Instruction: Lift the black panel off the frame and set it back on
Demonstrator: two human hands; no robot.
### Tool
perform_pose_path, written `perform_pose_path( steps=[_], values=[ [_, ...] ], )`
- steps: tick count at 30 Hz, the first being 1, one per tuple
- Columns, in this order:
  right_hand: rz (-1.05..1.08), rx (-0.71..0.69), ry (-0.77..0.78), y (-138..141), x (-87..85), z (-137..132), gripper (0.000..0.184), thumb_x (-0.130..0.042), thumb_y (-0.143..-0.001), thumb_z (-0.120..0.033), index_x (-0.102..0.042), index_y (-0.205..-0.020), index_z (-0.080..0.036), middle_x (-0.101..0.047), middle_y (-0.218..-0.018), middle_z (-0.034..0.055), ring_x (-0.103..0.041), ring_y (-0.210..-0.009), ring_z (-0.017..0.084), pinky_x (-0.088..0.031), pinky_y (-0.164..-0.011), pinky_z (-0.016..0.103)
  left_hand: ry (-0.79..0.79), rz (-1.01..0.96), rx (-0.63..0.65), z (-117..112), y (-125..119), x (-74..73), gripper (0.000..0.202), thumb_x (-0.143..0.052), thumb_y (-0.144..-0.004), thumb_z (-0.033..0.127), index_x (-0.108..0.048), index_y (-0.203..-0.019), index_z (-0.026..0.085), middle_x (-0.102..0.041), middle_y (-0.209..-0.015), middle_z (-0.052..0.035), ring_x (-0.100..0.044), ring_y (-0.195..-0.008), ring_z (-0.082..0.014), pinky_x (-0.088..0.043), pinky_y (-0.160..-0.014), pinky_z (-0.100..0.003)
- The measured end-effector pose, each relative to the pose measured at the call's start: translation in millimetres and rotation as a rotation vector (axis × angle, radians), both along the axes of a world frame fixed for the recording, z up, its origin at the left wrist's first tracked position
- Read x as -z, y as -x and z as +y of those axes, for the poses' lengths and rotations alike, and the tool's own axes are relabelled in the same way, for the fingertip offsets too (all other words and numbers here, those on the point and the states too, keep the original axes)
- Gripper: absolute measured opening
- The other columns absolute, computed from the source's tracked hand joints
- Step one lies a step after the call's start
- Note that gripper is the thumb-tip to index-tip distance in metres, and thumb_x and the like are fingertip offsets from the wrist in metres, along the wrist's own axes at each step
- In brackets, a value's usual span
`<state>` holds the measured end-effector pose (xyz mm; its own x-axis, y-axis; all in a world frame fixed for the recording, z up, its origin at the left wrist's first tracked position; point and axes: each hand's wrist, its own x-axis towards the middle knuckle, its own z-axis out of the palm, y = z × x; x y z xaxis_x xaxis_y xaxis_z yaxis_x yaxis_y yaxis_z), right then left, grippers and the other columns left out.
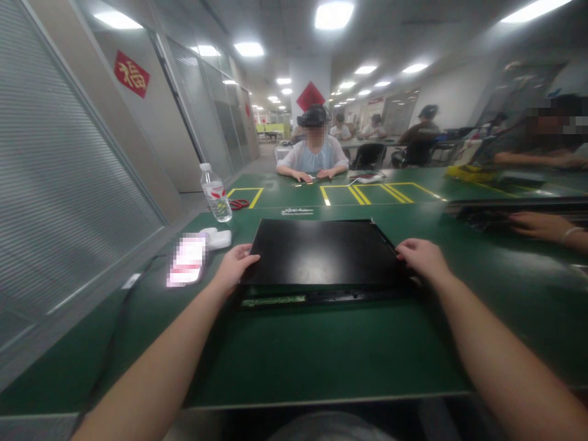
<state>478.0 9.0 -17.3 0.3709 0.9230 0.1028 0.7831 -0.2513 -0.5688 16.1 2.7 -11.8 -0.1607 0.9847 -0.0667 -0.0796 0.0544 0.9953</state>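
A flat, glossy black display panel (pixel 324 251) lies before me, slightly tilted, with its near edge raised. My left hand (pixel 236 266) grips its left edge, the thumb on top. At the right edge my right hand (pixel 423 257) pinches the panel between thumb and fingers. Under the near edge shows a black frame (pixel 342 296) with a green circuit strip (pixel 273 301) along its left part. The fingertips beneath the panel are hidden, as is most of the frame.
On the green table (pixel 331 355), a water bottle (pixel 215 195), red-handled scissors (pixel 239 204), a lit phone (pixel 186 260) and a white case (pixel 220 238) are on the left. Small white pieces (pixel 297 212) lie beyond the panel. A person (pixel 315 150) sits opposite; another person's hand (pixel 539 225) is at right.
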Motion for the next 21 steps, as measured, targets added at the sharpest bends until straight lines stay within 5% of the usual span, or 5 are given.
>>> perform_pose_path(
  steps=[14, 21],
  values=[
    [0.004, 0.004, -0.009, 0.4, -1.2, -0.2, 0.021, -0.058, -0.078, -0.031, -0.076, -0.082, -0.022, -0.075, -0.075, 0.0051, -0.065, -0.061, 0.019, -0.049, -0.061, 0.03, 0.006, -0.001, -0.041, 2.6, 1.3, -3.6, 0.026, -0.078, -0.069, 0.023, -0.071, -0.093, 0.015, -0.075, -0.075, -0.0025, -0.068, -0.067, -0.017, -0.053, -0.065, -0.026],
    [0.073, 0.014, -0.036, 4.5, -5.5, -4.3, 0.021, -0.058, -0.078, -0.032, -0.075, -0.084, -0.021, -0.076, -0.074, 0.0046, -0.062, -0.053, 0.016, -0.048, -0.059, 0.029, 0.014, 0.193, -0.126, 1.7, 6.2, -6.4, 0.032, -0.087, -0.061, 0.027, -0.078, -0.091, 0.018, -0.079, -0.092, -0.009, -0.072, -0.094, -0.027, -0.055, -0.079, -0.031]
  ],
)
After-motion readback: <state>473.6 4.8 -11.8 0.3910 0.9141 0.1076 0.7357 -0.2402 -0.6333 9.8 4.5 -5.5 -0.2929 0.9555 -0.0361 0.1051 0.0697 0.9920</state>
